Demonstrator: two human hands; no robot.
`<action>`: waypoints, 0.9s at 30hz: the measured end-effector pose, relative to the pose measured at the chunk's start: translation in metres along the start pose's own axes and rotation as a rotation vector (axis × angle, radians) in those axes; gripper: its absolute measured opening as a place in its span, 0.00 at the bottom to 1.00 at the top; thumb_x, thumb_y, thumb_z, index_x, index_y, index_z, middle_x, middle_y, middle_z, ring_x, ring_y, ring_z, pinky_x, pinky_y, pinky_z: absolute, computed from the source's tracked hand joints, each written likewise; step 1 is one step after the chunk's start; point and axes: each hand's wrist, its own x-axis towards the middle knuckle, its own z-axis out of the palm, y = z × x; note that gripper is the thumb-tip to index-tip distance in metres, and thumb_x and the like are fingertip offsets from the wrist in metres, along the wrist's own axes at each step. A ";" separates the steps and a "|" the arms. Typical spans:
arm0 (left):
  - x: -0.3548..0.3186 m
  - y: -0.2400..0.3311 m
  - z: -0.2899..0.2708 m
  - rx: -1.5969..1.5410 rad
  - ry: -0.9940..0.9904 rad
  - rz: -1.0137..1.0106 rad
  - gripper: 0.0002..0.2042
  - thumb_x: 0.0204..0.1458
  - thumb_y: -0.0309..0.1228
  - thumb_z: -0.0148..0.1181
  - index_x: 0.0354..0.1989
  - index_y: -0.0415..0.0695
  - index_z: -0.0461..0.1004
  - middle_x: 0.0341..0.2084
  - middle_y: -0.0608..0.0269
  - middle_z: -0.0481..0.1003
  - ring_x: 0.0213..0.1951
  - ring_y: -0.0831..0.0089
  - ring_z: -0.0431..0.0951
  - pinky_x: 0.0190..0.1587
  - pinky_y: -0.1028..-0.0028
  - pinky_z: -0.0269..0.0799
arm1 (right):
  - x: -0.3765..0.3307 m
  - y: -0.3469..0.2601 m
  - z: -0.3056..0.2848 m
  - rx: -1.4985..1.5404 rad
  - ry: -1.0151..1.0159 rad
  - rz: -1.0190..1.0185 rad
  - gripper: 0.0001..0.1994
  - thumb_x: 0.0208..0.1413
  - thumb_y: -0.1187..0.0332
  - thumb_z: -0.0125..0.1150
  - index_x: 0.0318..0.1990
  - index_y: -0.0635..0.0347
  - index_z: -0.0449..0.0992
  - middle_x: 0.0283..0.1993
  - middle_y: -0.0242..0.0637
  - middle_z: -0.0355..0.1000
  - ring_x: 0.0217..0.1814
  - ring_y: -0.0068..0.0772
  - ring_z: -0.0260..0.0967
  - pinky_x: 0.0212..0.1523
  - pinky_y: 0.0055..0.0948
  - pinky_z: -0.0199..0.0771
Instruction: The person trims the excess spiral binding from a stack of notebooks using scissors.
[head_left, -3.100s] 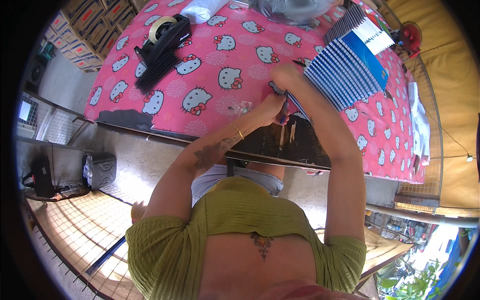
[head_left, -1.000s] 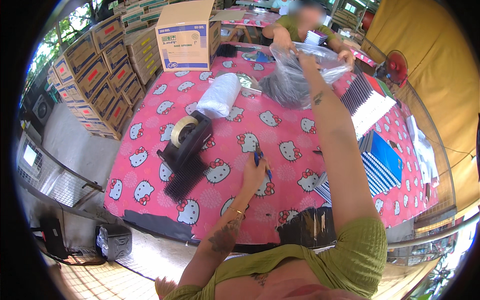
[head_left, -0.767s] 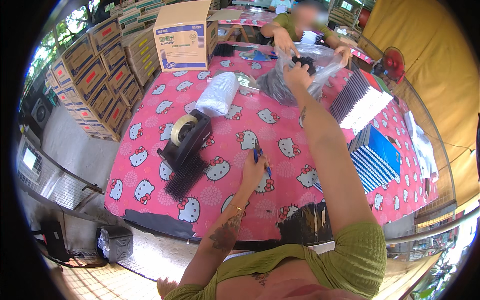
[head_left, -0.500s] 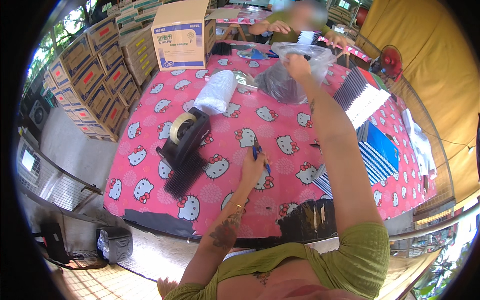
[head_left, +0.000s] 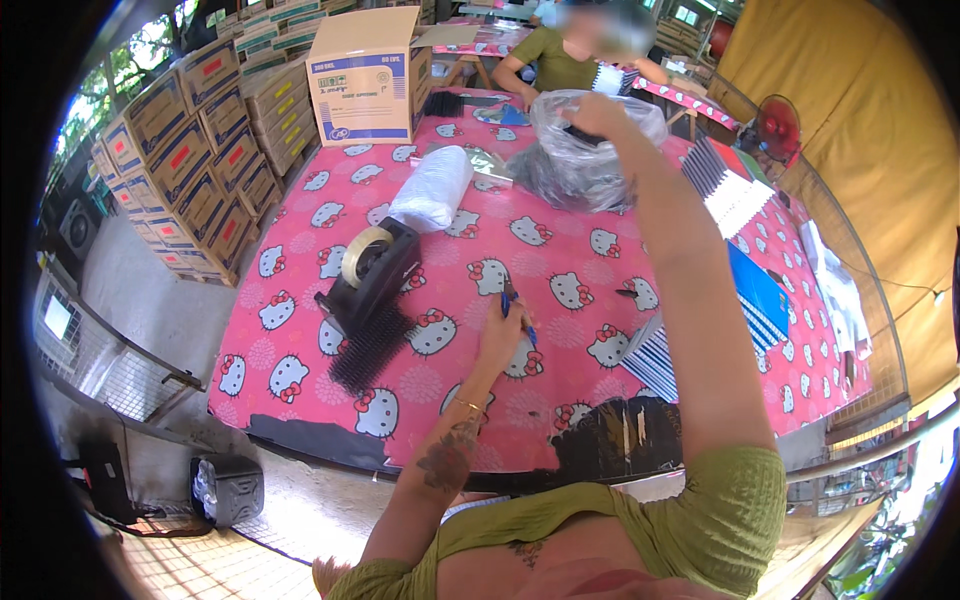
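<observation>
My left hand (head_left: 502,330) is closed around blue-handled pliers (head_left: 509,298) just above the pink patterned tablecloth. My right arm stretches to the far side, where my right hand (head_left: 602,115) is at the mouth of a clear plastic bag (head_left: 570,182). Its fingers look bent together, their tips partly lost against the bag's dark contents. Left of the pliers, a black tape dispenser (head_left: 385,285) with a tape roll stands beside black plastic binding coils (head_left: 370,350). A white wrapped roll (head_left: 435,188) lies behind the dispenser.
A cardboard box (head_left: 362,95) stands at the far left of the table. Blue notebooks (head_left: 757,290) and fanned white-and-black ones (head_left: 728,195) lie right of my right arm. Across the table is a co-worker (head_left: 565,65). A red fan (head_left: 778,128) stands at right, stacked cartons (head_left: 180,170) at left.
My right hand has shifted slightly up at the bag, whose mouth now gapes wider. My left hand keeps the pliers nearly in place. The co-worker's arms have moved, one hand lowering toward the table.
</observation>
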 end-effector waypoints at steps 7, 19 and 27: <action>-0.011 0.013 -0.008 -0.038 0.081 -0.044 0.13 0.63 0.41 0.46 0.43 0.43 0.64 0.29 0.59 0.73 0.30 0.69 0.78 0.31 0.68 0.76 | -0.085 0.050 -0.135 0.363 -0.110 -0.238 0.27 0.59 0.44 0.54 0.59 0.50 0.73 0.57 0.37 0.72 0.60 0.32 0.66 0.62 0.28 0.60; -0.098 0.077 0.128 -0.011 -0.332 0.092 0.18 0.63 0.39 0.45 0.53 0.39 0.67 0.37 0.59 0.76 0.36 0.68 0.80 0.40 0.70 0.75 | -0.323 0.091 -0.127 0.346 -0.257 -0.545 0.38 0.46 0.51 0.67 0.66 0.48 0.63 0.73 0.41 0.50 0.77 0.45 0.37 0.74 0.46 0.37; -0.114 0.078 0.180 -0.063 -0.430 0.072 0.20 0.64 0.38 0.44 0.57 0.36 0.65 0.38 0.53 0.77 0.39 0.63 0.81 0.41 0.69 0.77 | -0.335 0.102 -0.088 0.561 -0.182 -0.619 0.25 0.54 0.68 0.61 0.61 0.54 0.70 0.67 0.39 0.61 0.73 0.44 0.48 0.72 0.41 0.45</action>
